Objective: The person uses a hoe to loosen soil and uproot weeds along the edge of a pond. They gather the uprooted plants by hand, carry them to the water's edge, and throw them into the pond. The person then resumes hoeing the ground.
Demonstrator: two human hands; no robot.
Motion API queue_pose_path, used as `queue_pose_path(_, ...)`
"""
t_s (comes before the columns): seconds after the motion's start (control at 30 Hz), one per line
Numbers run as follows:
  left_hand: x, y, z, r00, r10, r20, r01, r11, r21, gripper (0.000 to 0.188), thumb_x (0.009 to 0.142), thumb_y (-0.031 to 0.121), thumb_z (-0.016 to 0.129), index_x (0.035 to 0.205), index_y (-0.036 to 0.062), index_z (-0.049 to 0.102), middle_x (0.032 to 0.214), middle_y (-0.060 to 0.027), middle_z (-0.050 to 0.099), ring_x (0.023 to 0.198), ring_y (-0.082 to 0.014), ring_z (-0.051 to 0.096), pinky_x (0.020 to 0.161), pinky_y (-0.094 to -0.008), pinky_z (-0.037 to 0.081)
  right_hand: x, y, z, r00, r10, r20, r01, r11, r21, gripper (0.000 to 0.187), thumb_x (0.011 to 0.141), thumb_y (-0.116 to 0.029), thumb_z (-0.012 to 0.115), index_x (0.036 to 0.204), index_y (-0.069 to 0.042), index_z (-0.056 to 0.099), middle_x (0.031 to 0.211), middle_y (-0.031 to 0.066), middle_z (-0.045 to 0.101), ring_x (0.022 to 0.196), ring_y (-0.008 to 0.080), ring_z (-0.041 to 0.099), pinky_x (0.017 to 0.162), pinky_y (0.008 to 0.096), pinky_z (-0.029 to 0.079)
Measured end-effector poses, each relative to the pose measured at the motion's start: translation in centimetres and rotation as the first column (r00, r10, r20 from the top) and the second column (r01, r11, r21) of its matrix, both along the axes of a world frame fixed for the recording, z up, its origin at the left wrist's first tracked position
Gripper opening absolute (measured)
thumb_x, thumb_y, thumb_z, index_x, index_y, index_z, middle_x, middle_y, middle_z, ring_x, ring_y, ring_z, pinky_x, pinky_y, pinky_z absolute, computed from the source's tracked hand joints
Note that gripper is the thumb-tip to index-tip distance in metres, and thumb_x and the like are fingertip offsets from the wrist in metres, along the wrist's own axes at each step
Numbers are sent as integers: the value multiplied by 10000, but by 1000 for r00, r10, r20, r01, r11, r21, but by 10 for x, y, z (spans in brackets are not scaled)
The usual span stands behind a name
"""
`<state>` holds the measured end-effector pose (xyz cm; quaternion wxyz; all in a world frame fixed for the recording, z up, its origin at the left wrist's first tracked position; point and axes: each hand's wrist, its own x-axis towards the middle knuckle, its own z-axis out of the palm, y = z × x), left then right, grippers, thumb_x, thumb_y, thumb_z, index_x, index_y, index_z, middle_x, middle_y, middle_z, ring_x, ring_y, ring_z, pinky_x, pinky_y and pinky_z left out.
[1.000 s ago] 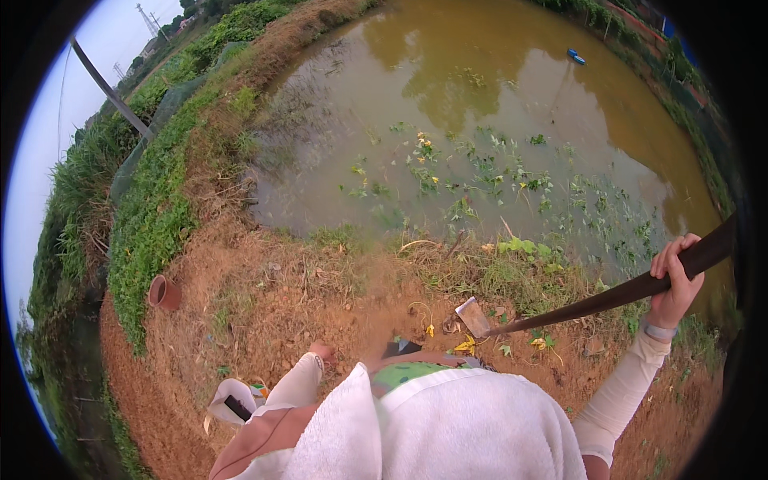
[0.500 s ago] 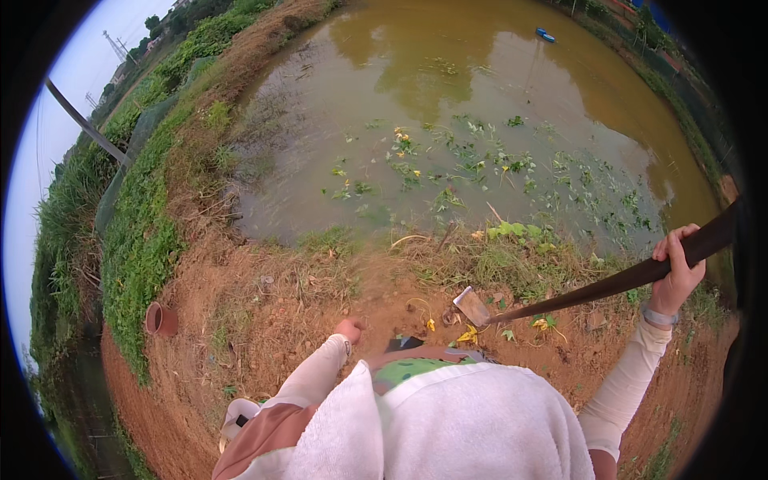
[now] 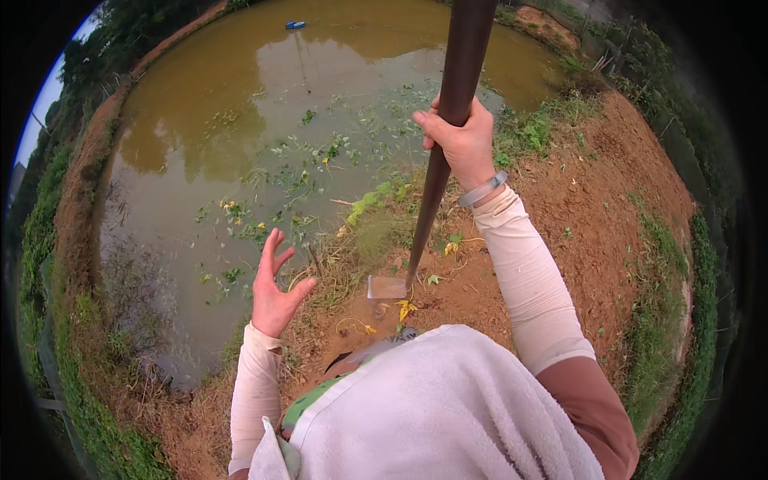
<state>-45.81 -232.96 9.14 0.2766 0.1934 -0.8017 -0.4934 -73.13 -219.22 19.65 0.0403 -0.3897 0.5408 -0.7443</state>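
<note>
My right hand (image 3: 466, 142) is wrapped round the dark wooden handle of a hoe (image 3: 433, 192), well up its length. The handle slants down to a flat, pale metal hoe blade (image 3: 387, 287) that rests on the reddish soil in front of me. My left hand (image 3: 278, 290) is raised, holding nothing, with its fingers spread and thumb apart, to the left of the hoe and over the bank's edge. Yellowed leaves (image 3: 406, 309) lie on the soil just beside the blade.
Beyond the bank lies a murky pond (image 3: 184, 184) with cut vines and leaves (image 3: 304, 172) floating on it. A small blue object (image 3: 295, 25) floats far off. Grass clumps (image 3: 372, 232) line the water's edge. To the right stretches bare reddish soil (image 3: 592, 216).
My view has swung to the right. My left hand has come up from low near the ground with its fingers spreading. The hoe handle now stands more upright, still in my right hand.
</note>
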Motion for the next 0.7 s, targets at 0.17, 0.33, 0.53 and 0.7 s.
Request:
queue_pose_path(0.17, -70, 25, 93, 904, -270, -332, 171, 939, -298, 1054, 570, 357, 789, 1364, 62, 161, 1348, -154, 313, 1196, -296, 379, 994, -401, 296, 21, -17, -28, 991, -64, -117, 72, 995, 68, 267, 676, -57, 699, 835, -19, 487, 665, -1, 518, 534, 69, 495, 484, 226, 422)
queue_pose_path(0.33, -122, 45, 124, 805, -310, -506, 146, 930, -337, 891, 686, 251, 729, 1347, 29, 174, 1263, -159, 395, 1163, -267, 413, 954, -369, 343, 50, -31, -40, 946, -101, -309, 144, 982, 121, 360, 666, -126, 691, 900, -9, 445, 683, 117, 550, 610, 245, 576, 557, 337, 454)
queue_pose_path(0.53, -118, 24, 115, 816, -13, -577, 146, 972, 185, 153, 835, 33, 536, 974, 11, 475, 687, -20, 452, 598, -89, 425, 626, -247, 384, 90, -45, -77, 933, 86, -349, -15, 979, 203, 387, 612, -102, 658, 934, -26, 457, 815, 190, 548, 791, 386, 552, 675, 420, 440)
queue_pose_path(0.7, -103, 20, 112, 789, -33, -614, 202, 957, 208, 83, 830, 34, 486, 779, 61, 426, 614, 3, 367, 537, -81, 344, 583, -242, 322, 81, -16, -196, 977, 77, 201, -208, 570, 795, 263, 619, -17, 557, 880, -20, 592, 848, 194, 590, 851, 361, 555, 760, 417, 434)
